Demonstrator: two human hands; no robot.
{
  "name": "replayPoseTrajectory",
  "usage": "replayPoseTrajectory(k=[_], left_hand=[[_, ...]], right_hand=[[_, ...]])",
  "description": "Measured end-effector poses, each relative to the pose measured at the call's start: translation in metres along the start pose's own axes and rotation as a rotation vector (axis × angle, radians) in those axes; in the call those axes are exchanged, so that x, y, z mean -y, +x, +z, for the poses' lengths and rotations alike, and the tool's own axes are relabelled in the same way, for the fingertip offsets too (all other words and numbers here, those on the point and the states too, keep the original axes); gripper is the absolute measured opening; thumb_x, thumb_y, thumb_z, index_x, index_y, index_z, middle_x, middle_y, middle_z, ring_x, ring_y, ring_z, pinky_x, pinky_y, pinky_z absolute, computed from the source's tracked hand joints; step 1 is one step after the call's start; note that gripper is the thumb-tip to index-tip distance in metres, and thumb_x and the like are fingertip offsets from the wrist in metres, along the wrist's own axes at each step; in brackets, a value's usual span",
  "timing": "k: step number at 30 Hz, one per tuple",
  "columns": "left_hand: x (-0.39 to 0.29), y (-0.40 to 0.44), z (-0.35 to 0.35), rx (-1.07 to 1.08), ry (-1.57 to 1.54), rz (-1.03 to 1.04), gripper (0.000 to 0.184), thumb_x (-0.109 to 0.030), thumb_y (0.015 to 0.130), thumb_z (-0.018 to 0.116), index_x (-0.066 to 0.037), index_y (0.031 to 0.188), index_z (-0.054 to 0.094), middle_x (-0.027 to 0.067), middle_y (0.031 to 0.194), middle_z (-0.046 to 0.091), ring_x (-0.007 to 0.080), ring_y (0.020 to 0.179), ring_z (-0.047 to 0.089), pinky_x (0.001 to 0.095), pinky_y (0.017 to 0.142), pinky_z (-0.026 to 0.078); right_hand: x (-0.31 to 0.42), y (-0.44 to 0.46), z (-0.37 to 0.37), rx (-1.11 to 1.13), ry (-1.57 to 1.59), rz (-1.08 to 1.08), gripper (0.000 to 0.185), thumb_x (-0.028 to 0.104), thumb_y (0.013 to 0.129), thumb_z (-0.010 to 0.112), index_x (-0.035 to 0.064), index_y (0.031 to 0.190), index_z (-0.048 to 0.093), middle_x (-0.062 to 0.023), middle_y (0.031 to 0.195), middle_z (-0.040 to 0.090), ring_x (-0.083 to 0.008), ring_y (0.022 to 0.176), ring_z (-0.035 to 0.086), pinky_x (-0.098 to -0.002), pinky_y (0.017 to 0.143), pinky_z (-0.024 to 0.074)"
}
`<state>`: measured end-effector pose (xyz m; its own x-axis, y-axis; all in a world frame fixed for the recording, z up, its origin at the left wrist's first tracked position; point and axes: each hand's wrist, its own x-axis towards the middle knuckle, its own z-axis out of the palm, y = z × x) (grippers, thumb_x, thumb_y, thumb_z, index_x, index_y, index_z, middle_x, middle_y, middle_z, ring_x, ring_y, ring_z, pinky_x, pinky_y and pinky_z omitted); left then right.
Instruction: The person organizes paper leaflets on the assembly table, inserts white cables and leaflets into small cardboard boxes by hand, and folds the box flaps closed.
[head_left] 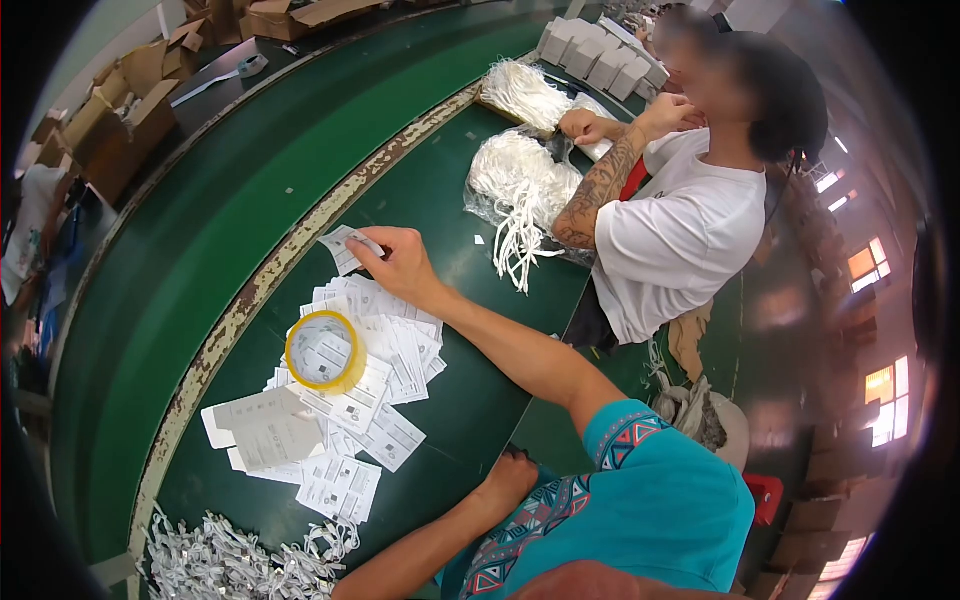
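Note:
My right hand (395, 262) reaches out over the green table and pinches a small printed paper sheet (348, 247) between thumb and fingers. Below it lies a spread pile of printed leaflets (390, 440). On the pile stands a roll of yellow tape (357, 368), with a leaflet visible through its ring. A flattened grey-white carton (270, 432) rests on the pile's left side. My left hand (512, 478) is at the table edge, close to my body; its fingers are mostly hidden.
Bundled white cables (185, 560) heap at the near left corner. Bagged white cords (515, 180) lie farther up the table by a co-worker in a white shirt (690, 240). Small white boxes (600, 55) stand beyond. A green conveyor belt (230, 215) runs alongside, behind a chipped metal rail (300, 235).

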<state>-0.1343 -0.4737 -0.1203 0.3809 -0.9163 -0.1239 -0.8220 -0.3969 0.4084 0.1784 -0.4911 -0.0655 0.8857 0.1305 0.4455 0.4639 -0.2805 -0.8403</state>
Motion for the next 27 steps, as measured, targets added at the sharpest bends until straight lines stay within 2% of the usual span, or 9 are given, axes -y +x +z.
replayPoseTrajectory(k=[3, 5, 8, 11, 15, 17, 21, 23, 27], left_hand=[[0.000, 0.000, 0.000, 0.009, -0.021, 0.013, 0.017, -0.014, 0.085, 0.060, -0.006, 0.093, 0.072, 0.0165, 0.096, 0.072, 0.0309, 0.088, 0.072, 0.0475, 0.088, 0.051], [0.001, 0.001, 0.003, -0.007, -0.015, 0.004, 0.016, -0.014, 0.085, 0.060, -0.005, 0.093, 0.072, 0.0166, 0.095, 0.072, 0.0314, 0.086, 0.073, 0.0480, 0.087, 0.051], [0.000, 0.000, 0.003, -0.052, -0.018, 0.007, 0.017, -0.014, 0.083, 0.062, -0.006, 0.090, 0.074, 0.0169, 0.093, 0.072, 0.0309, 0.086, 0.072, 0.0454, 0.084, 0.053], [0.003, 0.000, 0.005, -0.084, -0.010, 0.018, 0.017, -0.015, 0.082, 0.062, -0.006, 0.089, 0.076, 0.0176, 0.092, 0.073, 0.0304, 0.086, 0.071, 0.0425, 0.080, 0.055], [0.002, 0.002, 0.015, -0.058, -0.010, -0.002, 0.014, -0.013, 0.084, 0.060, -0.006, 0.089, 0.071, 0.0153, 0.091, 0.072, 0.0323, 0.084, 0.073, 0.0478, 0.083, 0.054], [0.002, 0.002, 0.016, -0.042, -0.016, 0.008, 0.014, -0.014, 0.084, 0.060, -0.006, 0.090, 0.070, 0.0149, 0.091, 0.072, 0.0322, 0.083, 0.073, 0.0474, 0.083, 0.054], [0.003, 0.002, 0.016, -0.045, 0.001, 0.025, 0.015, -0.014, 0.085, 0.059, -0.007, 0.092, 0.070, 0.0137, 0.093, 0.072, 0.0316, 0.084, 0.073, 0.0460, 0.083, 0.053], [0.004, 0.002, 0.016, -0.037, 0.016, 0.028, 0.015, -0.014, 0.086, 0.059, -0.007, 0.093, 0.070, 0.0138, 0.093, 0.072, 0.0315, 0.084, 0.073, 0.0466, 0.083, 0.053], [0.004, 0.002, 0.016, 0.014, -0.032, 0.022, 0.015, -0.014, 0.086, 0.058, -0.008, 0.094, 0.069, 0.0142, 0.095, 0.071, 0.0318, 0.086, 0.073, 0.0487, 0.084, 0.053]], right_hand=[[0.000, -0.001, 0.000, 0.018, 0.004, 0.028, 0.020, 0.014, 0.095, 0.071, -0.0036, 0.103, 0.074, -0.0096, 0.079, 0.074, -0.0100, 0.066, 0.068, -0.0257, 0.056, 0.0502], [0.003, 0.000, 0.003, -0.066, 0.053, 0.016, 0.018, 0.014, 0.095, 0.068, -0.0039, 0.095, 0.068, -0.0159, 0.069, 0.065, -0.0187, 0.055, 0.059, -0.0349, 0.053, 0.0459], [0.010, -0.002, 0.001, -0.094, 0.106, 0.062, 0.017, 0.014, 0.096, 0.066, -0.0030, 0.099, 0.064, -0.0179, 0.074, 0.067, -0.0234, 0.060, 0.066, -0.0367, 0.056, 0.0491], [0.009, -0.001, -0.001, -0.100, 0.062, 0.045, 0.019, 0.017, 0.100, 0.065, -0.0016, 0.103, 0.064, -0.0102, 0.077, 0.070, -0.0130, 0.060, 0.064, -0.0292, 0.055, 0.0496], [0.006, -0.001, -0.001, -0.088, 0.049, 0.058, 0.018, 0.017, 0.098, 0.066, -0.0010, 0.101, 0.064, -0.0119, 0.077, 0.069, -0.0141, 0.061, 0.064, -0.0305, 0.057, 0.0505], [0.004, -0.001, -0.001, -0.078, -0.016, -0.017, 0.017, 0.013, 0.096, 0.066, -0.0014, 0.099, 0.059, -0.0202, 0.078, 0.068, -0.0346, 0.068, 0.069, -0.0389, 0.060, 0.0520], [0.001, 0.000, 0.001, -0.098, -0.015, -0.099, 0.017, 0.013, 0.095, 0.067, -0.0024, 0.100, 0.064, -0.0190, 0.080, 0.069, -0.0302, 0.064, 0.067, -0.0368, 0.059, 0.0512], [0.001, -0.001, -0.001, -0.043, -0.001, -0.007, 0.018, 0.014, 0.095, 0.069, -0.0016, 0.105, 0.072, -0.0114, 0.078, 0.070, -0.0123, 0.059, 0.060, -0.0288, 0.055, 0.0484], [0.003, 0.000, 0.000, -0.057, 0.019, 0.032, 0.019, 0.014, 0.095, 0.069, -0.0001, 0.107, 0.074, -0.0103, 0.076, 0.070, -0.0115, 0.057, 0.059, -0.0277, 0.054, 0.0475]])
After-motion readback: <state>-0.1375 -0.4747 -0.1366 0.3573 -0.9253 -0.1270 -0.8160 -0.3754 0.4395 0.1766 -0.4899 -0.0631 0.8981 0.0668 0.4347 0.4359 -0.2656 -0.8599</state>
